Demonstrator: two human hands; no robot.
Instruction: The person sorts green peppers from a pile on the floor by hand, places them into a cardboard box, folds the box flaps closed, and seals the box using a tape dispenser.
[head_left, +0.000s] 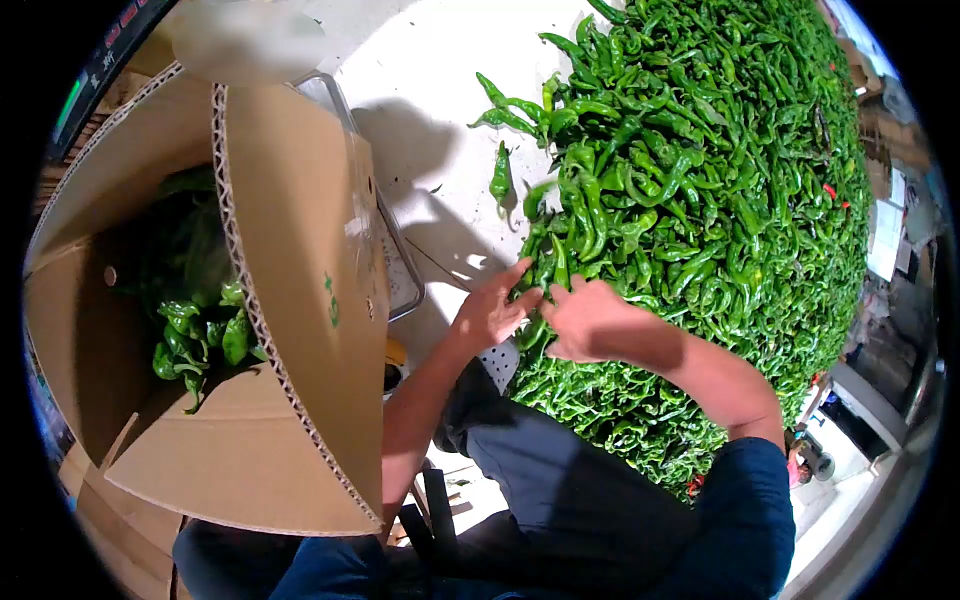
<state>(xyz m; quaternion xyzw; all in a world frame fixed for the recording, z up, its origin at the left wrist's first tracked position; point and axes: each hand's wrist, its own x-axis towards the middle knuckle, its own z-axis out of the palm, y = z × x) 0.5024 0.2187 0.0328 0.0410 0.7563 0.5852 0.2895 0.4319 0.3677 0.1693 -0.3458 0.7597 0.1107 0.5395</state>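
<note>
A large heap of green peppers point(720, 190) fills the right side of the view. At its left edge, my left hand point(492, 312) reaches in with its fingers apart, touching peppers. Close beside it on the right, my right hand point(580, 318) is bent over the same peppers, its fingertips partly hidden among them; whether it grips one I cannot tell. On the left stands an open cardboard box point(310, 230) with several green peppers point(200, 335) inside. A few loose peppers point(501, 172) lie on the white surface point(410, 60) left of the heap.
The box rests by a metal tray point(405, 270). A dark device with a lit display point(70, 105) is at the upper left. My legs point(560, 470) are below the heap. Papers point(885, 240) and other items lie at the far right.
</note>
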